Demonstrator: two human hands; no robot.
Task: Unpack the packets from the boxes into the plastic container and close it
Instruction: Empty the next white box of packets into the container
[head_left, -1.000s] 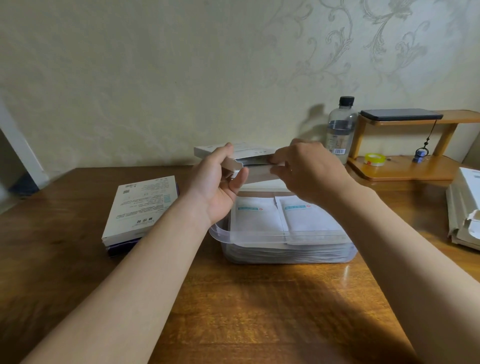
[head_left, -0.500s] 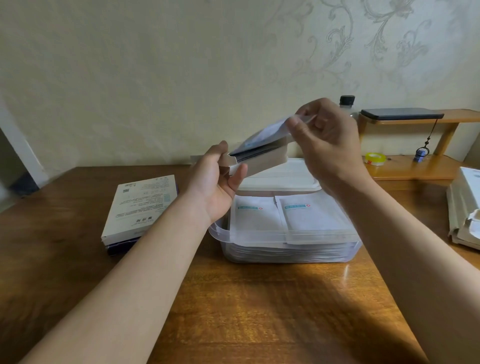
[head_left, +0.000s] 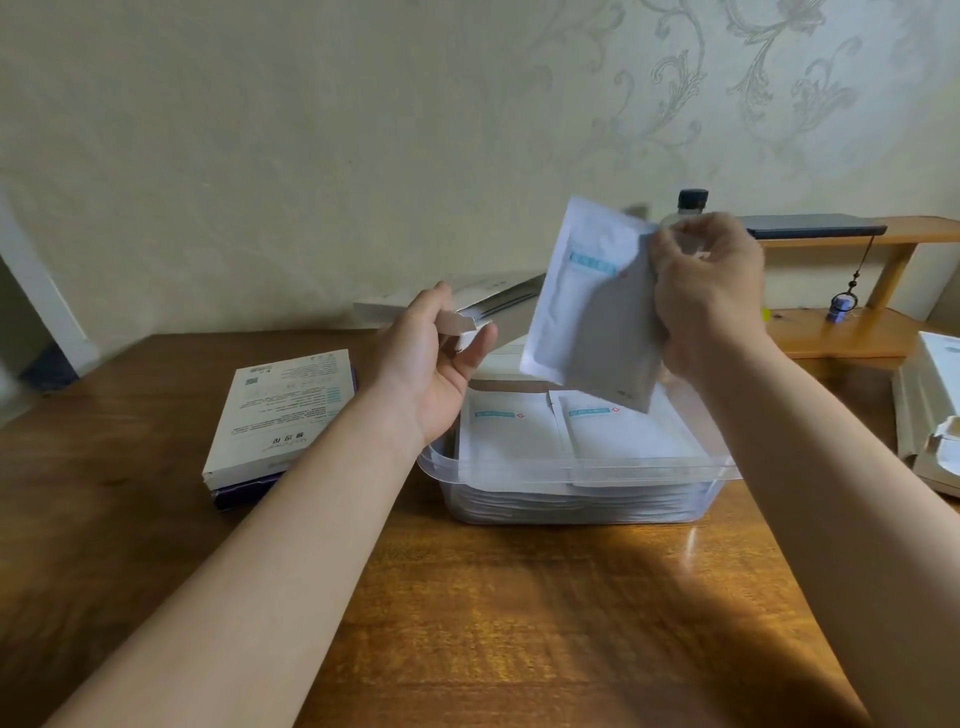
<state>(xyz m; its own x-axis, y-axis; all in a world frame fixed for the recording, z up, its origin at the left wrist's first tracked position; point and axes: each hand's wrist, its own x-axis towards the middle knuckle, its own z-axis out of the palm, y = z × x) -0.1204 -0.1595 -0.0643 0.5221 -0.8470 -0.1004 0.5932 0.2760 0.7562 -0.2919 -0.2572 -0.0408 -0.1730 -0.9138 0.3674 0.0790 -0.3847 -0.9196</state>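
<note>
Right hand (head_left: 711, 291) pinches flat white blue-labelled packets (head_left: 582, 317), hanging tilted above clear rectangular plastic container (head_left: 519, 474) (layered with like packets (head_left: 628, 436)). Left hand (head_left: 431, 369) grips open white cardboard box (head_left: 483, 301) at container's 10 o'clock. Flat white printed box (head_left: 280, 410) lies on brown wooden table (head_left: 519, 613), container's 9 o'clock. Pale opened cartons (head_left: 935, 415) at 3 o'clock.

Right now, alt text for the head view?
The right hand holds white packets above a clear plastic container stacked with packets, while the left hand holds the opened box. A closed box lies on the wooden table to the left.
</note>
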